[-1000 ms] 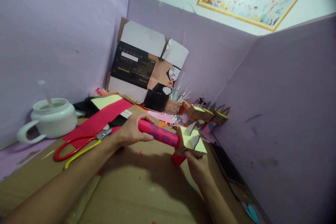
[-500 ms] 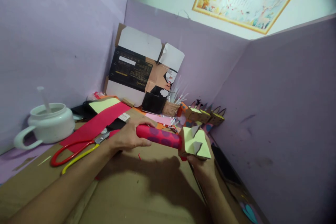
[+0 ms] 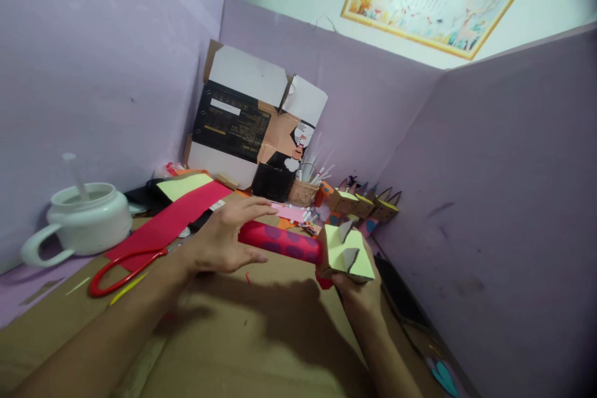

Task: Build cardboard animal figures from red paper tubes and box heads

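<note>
My right hand (image 3: 361, 292) grips a small cardboard box (image 3: 349, 252) with a pale yellow top and two pointed grey-edged ears. A red paper tube (image 3: 282, 242) with purple spots extends leftward from the box. Around the tube's left end, my left hand (image 3: 221, 239) is spread, fingers above and thumb below, not closed on it. That end of the tube is partly hidden by the hand. Behind my left forearm lie scissors (image 3: 128, 270) with one red and one yellow handle, their blades mostly covered.
A white mug (image 3: 88, 224) with a straw stands at left, beside a red paper strip (image 3: 172, 221). An unfolded carton (image 3: 233, 118) leans on the back wall. Near it are a basket (image 3: 305, 191) of white sticks and several eared boxes (image 3: 364, 204). A dark flat object (image 3: 401, 292) lies right.
My left hand has opened wider and shifted slightly left along the tube, its fingers lifting off. My right hand and the eared box have barely moved.
</note>
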Demonstrator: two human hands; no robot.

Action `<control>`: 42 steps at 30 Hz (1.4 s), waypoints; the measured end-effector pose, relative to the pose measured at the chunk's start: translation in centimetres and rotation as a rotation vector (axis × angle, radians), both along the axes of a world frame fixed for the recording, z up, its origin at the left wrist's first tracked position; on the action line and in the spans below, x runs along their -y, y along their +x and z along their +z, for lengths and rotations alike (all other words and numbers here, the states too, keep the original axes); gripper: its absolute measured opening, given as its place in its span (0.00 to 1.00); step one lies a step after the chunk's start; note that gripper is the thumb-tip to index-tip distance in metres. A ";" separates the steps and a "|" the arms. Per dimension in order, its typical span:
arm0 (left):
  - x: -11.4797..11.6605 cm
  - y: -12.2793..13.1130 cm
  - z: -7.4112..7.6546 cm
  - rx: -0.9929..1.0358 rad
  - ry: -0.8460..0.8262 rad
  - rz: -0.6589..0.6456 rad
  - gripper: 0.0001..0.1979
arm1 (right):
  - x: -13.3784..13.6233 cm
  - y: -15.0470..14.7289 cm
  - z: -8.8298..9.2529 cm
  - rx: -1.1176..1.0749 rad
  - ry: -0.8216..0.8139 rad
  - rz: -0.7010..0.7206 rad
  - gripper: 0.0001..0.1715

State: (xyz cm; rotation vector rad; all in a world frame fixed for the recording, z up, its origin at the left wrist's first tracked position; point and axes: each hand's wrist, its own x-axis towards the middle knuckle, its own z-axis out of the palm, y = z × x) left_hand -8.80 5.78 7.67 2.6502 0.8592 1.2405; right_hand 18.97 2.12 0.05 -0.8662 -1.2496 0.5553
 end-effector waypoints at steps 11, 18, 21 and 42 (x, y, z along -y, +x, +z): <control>1.4 2.7 -1.4 -0.338 0.081 0.069 0.28 | 1.7 -2.6 1.1 0.304 -0.041 -0.128 0.53; 1.8 3.0 -1.6 -0.441 -0.040 0.120 0.22 | 2.0 -2.7 0.8 0.330 -0.066 -0.140 0.54; 2.0 3.2 -1.5 -0.452 -0.060 0.128 0.21 | 2.0 -2.8 0.7 0.361 -0.093 -0.151 0.55; 0.3 0.9 -0.2 0.082 -0.149 0.132 0.29 | 1.3 -1.7 0.7 0.226 -0.124 -0.164 0.54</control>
